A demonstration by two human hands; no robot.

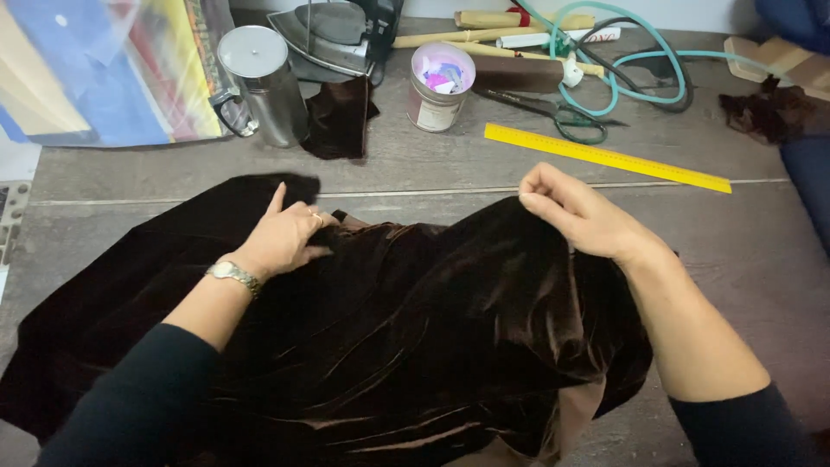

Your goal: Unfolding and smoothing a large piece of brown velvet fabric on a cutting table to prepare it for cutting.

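Observation:
A large piece of dark brown velvet fabric (406, 329) lies spread and rumpled across the grey wooden table (432, 169). My left hand (281, 235), with a wristwatch on the wrist, presses down on the fabric near its far edge, fingers bent into the folds. My right hand (575, 212) pinches the fabric's far edge between thumb and fingers and lifts it slightly off the table.
Beyond the fabric lie a yellow ruler (605, 157), black scissors (553, 112), a small tub of scraps (439, 86), a metal cylinder (264, 82), an iron (333, 35), a teal hose (622, 60) and a brown fabric scrap (765, 112). Colourful sheets (104, 69) stand at the back left.

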